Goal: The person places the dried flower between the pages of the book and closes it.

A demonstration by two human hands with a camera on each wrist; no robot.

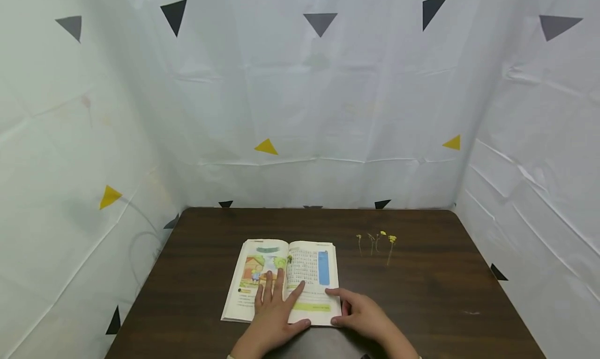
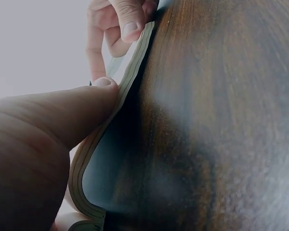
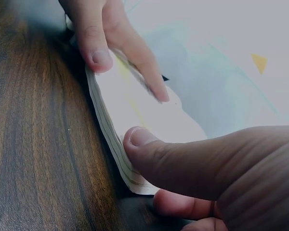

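An open book [image 1: 304,268] lies on the dark wooden table, a coloured picture on its left page and printed text with a blue panel on its right. My left hand [image 1: 274,312] rests flat across the middle of the pages, fingers spread and thumb near the bottom edge. At the lower right corner, my right hand [image 1: 365,313] grips the book's edge. Its thumb [image 3: 149,142] lies on top of the page in the right wrist view, while other fingers curl beside and below the corner. Its index finger reaches onto the right page in the head view.
Several thin dried stems with small yellow flowers [image 1: 391,239] lie to the right of the book on the table [image 1: 445,275]. White sheets [image 1: 319,103] with black, grey and yellow triangles surround the table at the back and sides.
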